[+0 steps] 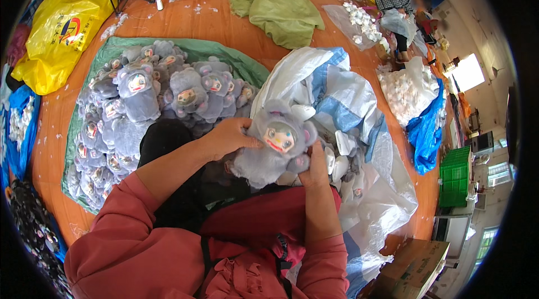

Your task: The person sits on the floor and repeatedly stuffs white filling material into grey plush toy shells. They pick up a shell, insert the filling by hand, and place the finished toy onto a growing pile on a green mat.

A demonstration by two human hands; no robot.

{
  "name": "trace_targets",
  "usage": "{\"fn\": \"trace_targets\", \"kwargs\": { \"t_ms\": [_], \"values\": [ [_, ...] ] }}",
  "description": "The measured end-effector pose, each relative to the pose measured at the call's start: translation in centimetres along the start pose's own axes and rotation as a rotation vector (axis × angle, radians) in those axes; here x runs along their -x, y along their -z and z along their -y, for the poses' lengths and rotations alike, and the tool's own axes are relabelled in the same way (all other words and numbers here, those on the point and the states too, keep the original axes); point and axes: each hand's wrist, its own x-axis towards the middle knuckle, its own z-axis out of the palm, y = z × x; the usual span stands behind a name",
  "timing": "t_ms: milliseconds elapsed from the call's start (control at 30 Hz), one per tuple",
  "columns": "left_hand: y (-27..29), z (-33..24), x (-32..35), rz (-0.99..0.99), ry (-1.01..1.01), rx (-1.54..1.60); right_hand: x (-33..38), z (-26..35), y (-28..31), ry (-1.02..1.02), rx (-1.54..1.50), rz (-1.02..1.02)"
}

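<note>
I hold a grey plush doll [279, 140] with a painted face and round ears in front of me, above my lap. My left hand [229, 137] grips its head from the left side. My right hand [316, 169] holds its lower right side from below. Both sleeves are red. Just right of the doll, an open white and blue sack [337, 94] holds white doll parts [341, 156].
A pile of several finished grey dolls [140, 102] lies on a green sheet [233, 60] to my left. Yellow bags [62, 29], an olive cloth [281, 10], bags of white stuffing [407, 91], a green crate [456, 178] and cardboard boxes [412, 268] surround me. Another person [401, 4] sits far back.
</note>
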Motion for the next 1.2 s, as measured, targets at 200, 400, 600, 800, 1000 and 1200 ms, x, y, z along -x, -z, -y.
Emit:
{"fn": "trace_targets", "kwargs": {
  "t_ms": [200,400,600,800,1000,1200],
  "values": [
    [-0.3,0.7,-0.5,-0.206,-0.032,0.357,0.9,-0.8,-1.3,-0.054,-0.011,0.247],
    [-0.8,0.5,-0.7,-0.124,0.074,0.360,1.1,-2.2,-2.9,-0.127,0.234,0.129],
    [-0.4,1.2,-1.5,-0.096,0.305,0.393,0.8,-2.9,-3.0,0.014,0.325,0.048],
    [-0.1,1.3,-1.2,-0.201,0.124,0.442,1.2,-1.6,-2.2,-0.137,0.393,0.025],
    [-0.3,2.5,-2.5,-0.325,-0.097,0.310,1.1,-2.3,-2.6,0.012,0.494,0.018],
    [0.3,1.7,-1.9,-0.350,-0.116,0.372,1.7,-1.8,-3.7,0.253,0.444,0.143]
  ]
}}
